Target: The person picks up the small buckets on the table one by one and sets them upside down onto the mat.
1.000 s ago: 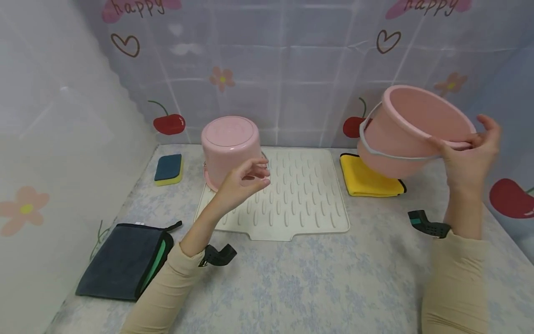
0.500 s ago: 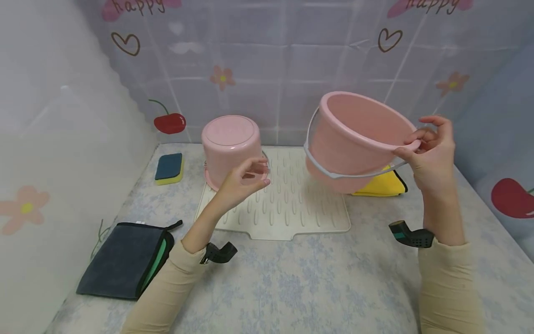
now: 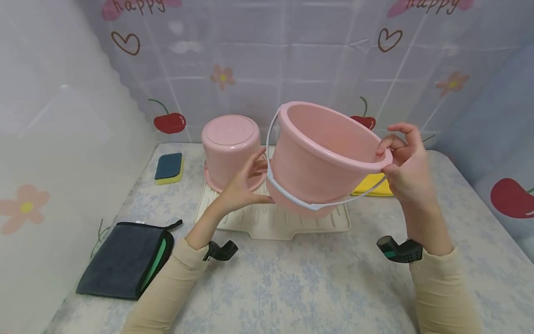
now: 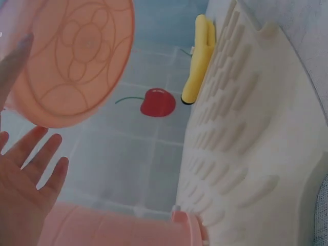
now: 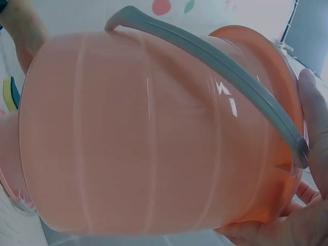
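My right hand (image 3: 410,171) grips the rim of a pink bucket (image 3: 308,171) between thumb and fingers. The bucket is held up over the drying mat, tilted, its mouth facing up and to the right. Its pale grey handle (image 5: 205,56) hangs across the outside. My left hand (image 3: 242,185) is spread at the bucket's base, thumb and fingers apart. In the left wrist view, the bucket's round bottom (image 4: 82,51) shows a flower pattern, with the left thumb overlapping it and the fingertips right at its edge. Another pink bucket (image 3: 231,144) stands upside down on the mat behind the left hand.
The cream ridged mat (image 3: 271,227) lies mid-table against the printed curtain. A yellow cloth (image 3: 373,185) sits right of it, partly hidden by the held bucket. At left are a blue-and-yellow sponge (image 3: 168,168) and a folded dark grey cloth (image 3: 121,260).
My right hand has carried the bucket left and lower, from above the yellow cloth to over the mat. The left hand's fingers have spread wider and now meet the bucket's base.
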Action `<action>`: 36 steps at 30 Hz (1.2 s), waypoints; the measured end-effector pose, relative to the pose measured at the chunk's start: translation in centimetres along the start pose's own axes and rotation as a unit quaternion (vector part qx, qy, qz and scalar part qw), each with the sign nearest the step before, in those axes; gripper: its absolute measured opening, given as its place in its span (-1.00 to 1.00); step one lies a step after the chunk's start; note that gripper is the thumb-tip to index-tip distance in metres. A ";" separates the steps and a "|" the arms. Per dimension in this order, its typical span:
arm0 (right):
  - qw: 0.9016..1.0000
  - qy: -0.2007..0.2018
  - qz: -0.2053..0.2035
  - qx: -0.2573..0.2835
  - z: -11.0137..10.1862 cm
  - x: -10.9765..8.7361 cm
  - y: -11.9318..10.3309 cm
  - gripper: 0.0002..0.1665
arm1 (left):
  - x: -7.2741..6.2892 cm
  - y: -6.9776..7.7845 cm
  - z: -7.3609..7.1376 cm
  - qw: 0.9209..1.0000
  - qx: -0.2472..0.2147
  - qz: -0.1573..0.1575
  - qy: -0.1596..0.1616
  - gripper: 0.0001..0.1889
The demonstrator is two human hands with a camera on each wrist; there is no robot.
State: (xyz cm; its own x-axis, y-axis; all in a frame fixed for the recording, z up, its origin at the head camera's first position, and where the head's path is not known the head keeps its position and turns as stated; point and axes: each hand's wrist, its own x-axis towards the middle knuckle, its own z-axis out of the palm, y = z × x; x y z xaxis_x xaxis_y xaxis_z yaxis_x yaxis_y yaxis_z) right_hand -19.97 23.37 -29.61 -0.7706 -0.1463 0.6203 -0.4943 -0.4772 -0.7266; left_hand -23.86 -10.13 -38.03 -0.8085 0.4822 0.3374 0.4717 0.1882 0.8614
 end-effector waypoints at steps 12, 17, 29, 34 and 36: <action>0.990 0.044 0.075 -0.115 1.3 0.1 0.9 0.02 | -0.3 -0.3 0.6 0.994 -0.103 0.033 0.008 0.38; 0.965 0.066 0.147 -0.206 1.8 0.1 1.0 0.20 | -0.4 0.1 0.6 0.991 -0.129 0.009 0.033 0.41; 0.951 0.079 -0.163 -0.249 1.7 -0.1 3.6 0.15 | -0.3 1.0 1.3 0.979 -0.198 0.015 0.039 0.33; 0.896 0.026 -0.249 -0.366 1.9 0.0 4.7 -0.04 | -0.4 1.4 1.5 0.974 -0.216 -0.021 0.073 0.31; 0.878 -0.008 -0.269 -0.396 1.9 -0.1 5.1 -0.10 | -0.4 1.6 1.4 0.967 -0.232 -0.035 0.099 0.31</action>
State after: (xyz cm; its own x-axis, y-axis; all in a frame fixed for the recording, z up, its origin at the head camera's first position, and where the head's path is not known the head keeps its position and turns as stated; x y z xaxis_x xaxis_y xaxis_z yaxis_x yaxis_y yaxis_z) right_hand -21.65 19.32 -32.76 -0.3373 -0.0986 0.9362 -0.9144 0.2707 -0.3009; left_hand -22.31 -8.77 -37.33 -0.9059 0.2999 0.2991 0.2426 -0.2117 0.9468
